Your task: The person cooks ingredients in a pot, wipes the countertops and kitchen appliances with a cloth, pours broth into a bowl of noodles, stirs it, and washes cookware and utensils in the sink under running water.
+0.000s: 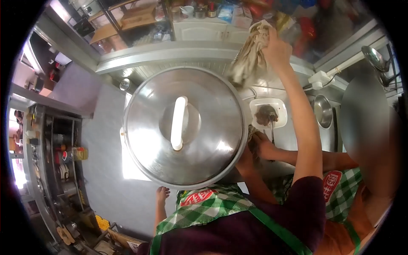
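A large steel pot with a domed lid and a pale handle sits directly in front of me. My right hand is raised beyond it, gripping a stained beige cloth that hangs down. My left hand is low beside the pot's near left edge, fingers out and holding nothing. At the pot's right side a co-worker's hand presses a second cloth near the rim. Another forearm reaches to the same side; its hand is partly hidden.
Behind the pot's right side is a white dish of brown food with a spoon. A steel bowl stands farther right. A co-worker in a green checked apron is close at my right. Shelves line the left; a window ledge runs behind.
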Tool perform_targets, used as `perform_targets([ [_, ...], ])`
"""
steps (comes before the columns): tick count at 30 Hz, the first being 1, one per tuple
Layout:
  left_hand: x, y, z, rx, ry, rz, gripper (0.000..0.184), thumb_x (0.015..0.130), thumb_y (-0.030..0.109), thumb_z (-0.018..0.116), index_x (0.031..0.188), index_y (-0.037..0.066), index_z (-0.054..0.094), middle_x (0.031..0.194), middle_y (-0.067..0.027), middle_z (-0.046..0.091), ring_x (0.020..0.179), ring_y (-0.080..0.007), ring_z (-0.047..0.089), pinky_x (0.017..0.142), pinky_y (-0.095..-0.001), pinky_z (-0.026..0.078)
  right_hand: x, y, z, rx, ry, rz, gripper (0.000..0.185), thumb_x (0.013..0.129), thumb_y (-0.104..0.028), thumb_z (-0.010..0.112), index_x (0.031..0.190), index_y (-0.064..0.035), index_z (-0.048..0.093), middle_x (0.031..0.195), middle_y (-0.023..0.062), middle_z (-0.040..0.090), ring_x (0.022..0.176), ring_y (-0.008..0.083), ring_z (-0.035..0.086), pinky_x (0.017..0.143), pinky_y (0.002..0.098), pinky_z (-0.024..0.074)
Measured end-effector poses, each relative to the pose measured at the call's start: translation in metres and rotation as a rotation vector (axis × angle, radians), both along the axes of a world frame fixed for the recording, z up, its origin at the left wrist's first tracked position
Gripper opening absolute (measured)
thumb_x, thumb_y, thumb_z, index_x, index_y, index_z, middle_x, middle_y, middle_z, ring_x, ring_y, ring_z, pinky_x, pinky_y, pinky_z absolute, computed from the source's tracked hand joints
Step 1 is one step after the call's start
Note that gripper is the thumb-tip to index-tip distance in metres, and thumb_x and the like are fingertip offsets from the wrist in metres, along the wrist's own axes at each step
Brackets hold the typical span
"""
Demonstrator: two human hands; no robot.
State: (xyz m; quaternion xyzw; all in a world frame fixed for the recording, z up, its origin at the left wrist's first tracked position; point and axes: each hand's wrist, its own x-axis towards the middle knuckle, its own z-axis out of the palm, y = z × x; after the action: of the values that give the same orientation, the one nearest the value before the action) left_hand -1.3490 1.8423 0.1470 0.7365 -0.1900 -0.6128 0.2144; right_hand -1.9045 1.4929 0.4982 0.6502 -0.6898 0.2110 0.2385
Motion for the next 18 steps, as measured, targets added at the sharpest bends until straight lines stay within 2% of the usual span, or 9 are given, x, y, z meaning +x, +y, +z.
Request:
perform_targets([
  [4, 0.013, 0.022, -0.014, 0.111, -0.026, 0.035, 0.029, 0.082, 0.026, 0.05, 0.099, 0.002, 0.052, 0.084, -0.0094, 0.06, 0.067, -0.0173, 0.058, 0.056, -0.0288, 0.045, 0.047, -0.034, -0.013, -0.365, -0.02, 0.196, 0.03, 0.075, -0.018, 0.052, 0.1, -0.0067, 0.041, 0.086, 0.0111, 0.056, 0.078, 0.0267, 0.057, 0.059, 0.0393, 0.0457],
  [6, 0.027, 0.046, -0.031, 0.178, 0.039, 0.049, 0.03, 0.082, 0.027, 0.052, 0.101, 0.003, 0.052, 0.084, -0.0093, 0.06, 0.067, -0.0175, 0.058, 0.056, -0.029, 0.046, 0.079, -0.049, -0.012, -0.209, -0.141, 0.233, 0.04, 0.067, -0.013, 0.057, 0.105, -0.0046, 0.044, 0.1, 0.0127, 0.053, 0.09, 0.0296, 0.054, 0.073, 0.0405, 0.0449],
  [8, 0.051, 0.064, -0.047, 0.242, 0.189, 0.044, 0.031, 0.081, 0.027, 0.052, 0.102, 0.004, 0.051, 0.084, -0.0091, 0.06, 0.068, -0.018, 0.058, 0.055, -0.0293, 0.046, 0.121, -0.061, 0.003, -0.023, -0.306, 0.317, 0.033, 0.07, -0.011, 0.054, 0.101, -0.0037, 0.045, 0.095, 0.0143, 0.054, 0.089, 0.032, 0.054, 0.075, 0.0403, 0.0456],
  [10, 0.071, 0.079, -0.07, 0.184, 0.221, -0.066, 0.031, 0.081, 0.027, 0.052, 0.102, 0.004, 0.051, 0.084, -0.0092, 0.06, 0.069, -0.0187, 0.059, 0.055, -0.0295, 0.046, 0.155, -0.08, -0.005, -0.205, -0.11, 0.409, 0.025, 0.072, -0.011, 0.052, 0.096, -0.0039, 0.047, 0.084, 0.014, 0.056, 0.077, 0.0306, 0.057, 0.066, 0.0386, 0.0494],
  [13, 0.074, 0.08, -0.091, 0.008, 0.022, -0.324, 0.032, 0.081, 0.027, 0.051, 0.103, 0.004, 0.051, 0.086, -0.0096, 0.06, 0.071, -0.0196, 0.059, 0.057, -0.0304, 0.047, 0.196, -0.106, -0.016, -0.37, 0.126, 0.417, 0.021, 0.073, -0.014, 0.052, 0.092, -0.0036, 0.048, 0.075, 0.0136, 0.057, 0.061, 0.0238, 0.059, 0.048, 0.0348, 0.0495],
  [14, 0.072, 0.077, -0.089, 0.016, -0.018, -0.308, 0.032, 0.081, 0.027, 0.05, 0.104, 0.004, 0.051, 0.086, -0.0099, 0.06, 0.071, -0.0197, 0.059, 0.058, -0.0307, 0.047, 0.202, -0.107, -0.015, -0.41, 0.17, 0.426, 0.021, 0.074, -0.014, 0.052, 0.091, -0.0034, 0.048, 0.074, 0.0133, 0.057, 0.057, 0.0217, 0.059, 0.045, 0.0337, 0.0488],
  [15, 0.07, 0.073, -0.087, 0.025, -0.057, -0.291, 0.033, 0.081, 0.027, 0.05, 0.104, 0.003, 0.051, 0.087, -0.0101, 0.059, 0.072, -0.0198, 0.059, 0.058, -0.0311, 0.047, 0.197, -0.105, -0.017, -0.352, 0.169, 0.48, 0.02, 0.074, -0.015, 0.052, 0.091, -0.0039, 0.049, 0.076, 0.0137, 0.057, 0.06, 0.0223, 0.06, 0.046, 0.0337, 0.0493],
  [17, 0.053, 0.039, -0.06, 0.195, -0.001, -0.024, 0.034, 0.081, 0.028, 0.049, 0.105, 0.003, 0.05, 0.088, -0.0106, 0.059, 0.073, -0.0196, 0.059, 0.06, -0.0317, 0.047, 0.19, -0.093, -0.004, -0.245, 0.167, 0.587, 0.019, 0.074, -0.015, 0.052, 0.091, -0.0049, 0.049, 0.079, 0.0144, 0.057, 0.066, 0.0236, 0.061, 0.05, 0.0337, 0.0502],
  [18, 0.037, 0.023, -0.036, 0.161, -0.016, -0.047, 0.035, 0.081, 0.028, 0.048, 0.106, 0.003, 0.05, 0.089, -0.0108, 0.059, 0.073, -0.0196, 0.059, 0.06, -0.0318, 0.047, 0.182, -0.083, 0.003, -0.189, 0.061, 0.57, 0.018, 0.075, -0.014, 0.05, 0.09, -0.0045, 0.05, 0.078, 0.0143, 0.058, 0.067, 0.0253, 0.06, 0.052, 0.0342, 0.0502],
])
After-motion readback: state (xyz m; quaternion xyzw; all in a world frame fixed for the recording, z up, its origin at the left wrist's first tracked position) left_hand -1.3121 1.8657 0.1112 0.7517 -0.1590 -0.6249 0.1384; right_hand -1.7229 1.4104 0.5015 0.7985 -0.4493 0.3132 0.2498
